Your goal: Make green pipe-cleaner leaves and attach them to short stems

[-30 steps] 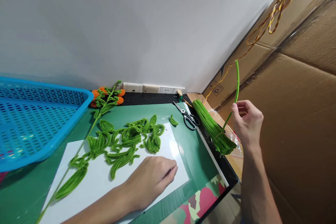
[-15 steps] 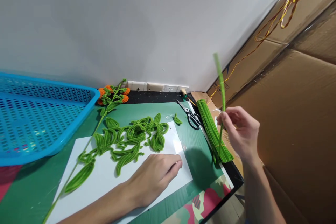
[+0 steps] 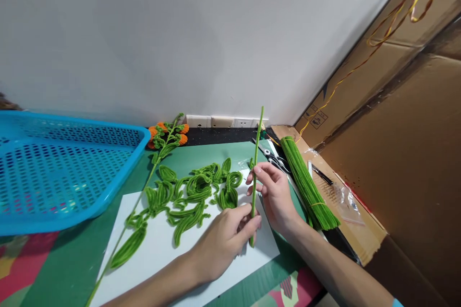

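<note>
While both hands are pinching a fuzzy green stem (image 3: 256, 163) upright over white paper (image 3: 158, 254), L hand (image 3: 225, 237) is gripping its base, R hand (image 3: 274, 194) its middle, w/ looped chenille leaves (image 3: 190, 192) lying beside.

- No gloves or rings are being worn on the left hand (image 3: 223, 242) and the right hand (image 3: 275, 196).
- Both forearms are being shown bare, without sleeves.
</note>
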### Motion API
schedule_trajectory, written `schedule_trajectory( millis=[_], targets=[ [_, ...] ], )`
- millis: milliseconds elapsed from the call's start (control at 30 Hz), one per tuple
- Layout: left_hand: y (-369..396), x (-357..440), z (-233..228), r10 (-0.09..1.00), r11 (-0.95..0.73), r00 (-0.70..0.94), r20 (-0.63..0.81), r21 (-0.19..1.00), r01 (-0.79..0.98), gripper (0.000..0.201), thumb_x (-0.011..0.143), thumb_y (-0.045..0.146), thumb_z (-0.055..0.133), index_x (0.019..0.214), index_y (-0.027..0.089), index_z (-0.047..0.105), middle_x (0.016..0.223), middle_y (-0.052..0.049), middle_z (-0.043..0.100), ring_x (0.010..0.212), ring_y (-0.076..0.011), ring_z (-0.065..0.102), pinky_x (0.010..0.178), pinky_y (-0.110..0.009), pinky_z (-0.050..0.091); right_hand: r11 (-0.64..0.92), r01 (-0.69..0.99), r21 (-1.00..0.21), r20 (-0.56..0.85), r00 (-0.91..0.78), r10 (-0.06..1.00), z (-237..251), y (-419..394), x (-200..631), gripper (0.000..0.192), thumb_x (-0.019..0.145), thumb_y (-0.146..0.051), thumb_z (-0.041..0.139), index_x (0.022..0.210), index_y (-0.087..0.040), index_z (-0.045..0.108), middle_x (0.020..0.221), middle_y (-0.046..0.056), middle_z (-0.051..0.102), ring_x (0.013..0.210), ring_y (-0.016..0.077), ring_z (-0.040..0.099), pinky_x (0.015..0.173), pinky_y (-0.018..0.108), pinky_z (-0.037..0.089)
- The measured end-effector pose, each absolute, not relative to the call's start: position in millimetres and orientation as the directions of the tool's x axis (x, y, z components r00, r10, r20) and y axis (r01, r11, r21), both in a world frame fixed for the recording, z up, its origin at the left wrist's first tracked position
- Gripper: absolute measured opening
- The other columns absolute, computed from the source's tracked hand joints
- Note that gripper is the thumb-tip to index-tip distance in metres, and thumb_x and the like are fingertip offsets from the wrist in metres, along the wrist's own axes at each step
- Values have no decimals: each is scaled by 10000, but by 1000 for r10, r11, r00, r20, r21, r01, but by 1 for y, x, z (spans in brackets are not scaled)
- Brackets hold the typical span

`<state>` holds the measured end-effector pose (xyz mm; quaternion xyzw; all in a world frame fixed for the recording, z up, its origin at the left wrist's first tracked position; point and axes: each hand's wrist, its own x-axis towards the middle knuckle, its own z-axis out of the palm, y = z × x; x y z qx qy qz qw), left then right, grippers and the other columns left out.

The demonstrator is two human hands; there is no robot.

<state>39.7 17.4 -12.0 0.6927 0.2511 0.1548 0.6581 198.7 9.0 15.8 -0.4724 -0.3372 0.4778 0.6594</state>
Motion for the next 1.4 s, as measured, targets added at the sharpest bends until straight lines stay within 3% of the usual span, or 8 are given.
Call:
schedule_trajectory(
  millis=[133,233,367,467,733,1133,1267,1400],
  targets=[
    [17,38,-10,573,31,808,-138,989,147,432,1060,511,514,767,194,535,660,2,626,532,-112,525,569,-235,403,87,-195,-977,28,291,956,10,23,211,295,903,-377,760,1123,-235,625,800,-13,683,709,157,645,614,254,526],
    [15,36,-9,598,59,781,-179,982,180,437,1060,520,512,763,200,516,650,6,638,508,-107,513,573,-238,408,190,274,-943,282,356,891,6,32,234,390,969,-380,665,1313,-237,548,949,25,705,837,179,668,734,298,536],
    [10,34,-8,639,143,723,-264,964,225,507,1074,576,448,731,206,502,581,16,589,472,-103,478,549,-237,393,82,694,-715,476,397,785,-2,34,262,501,1020,-358,567,1483,-250,410,1265,104,660,906,202,678,779,344,521],
    [11,33,-5,637,145,720,-274,961,237,573,1065,642,419,698,208,492,544,12,542,483,-107,464,566,-240,413,-74,809,-584,495,427,756,-9,31,276,324,1030,-319,514,1341,-233,488,1121,76,675,841,216,667,696,332,463],
    [13,34,-12,668,238,678,-307,951,196,621,1039,744,355,796,197,520,537,16,530,411,-83,428,426,-209,306,-223,973,57,275,199,941,-25,29,299,116,1029,-182,557,1136,-177,603,995,124,667,890,296,636,701,361,361],
    [12,35,-3,896,261,370,-246,965,10,580,974,640,645,1358,234,492,594,70,584,355,-43,338,374,-142,257,-326,772,-545,58,422,905,-1,37,308,394,800,-189,720,1164,-217,571,845,26,722,770,238,679,612,287,304],
    [30,36,16,947,110,302,-107,994,9,461,985,615,638,1193,225,508,669,14,693,394,-75,503,383,-141,296,-193,259,-946,-70,419,905,-10,47,312,509,636,-194,792,1078,-220,542,731,-29,706,658,187,656,603,265,422],
    [60,24,49,983,-40,180,36,999,23,459,930,606,717,1071,206,540,789,-24,751,422,-86,556,367,-158,325,-77,-302,-950,-175,314,933,-11,50,300,683,580,-363,930,1124,-202,550,782,45,773,652,204,694,596,284,490]
  ],
)
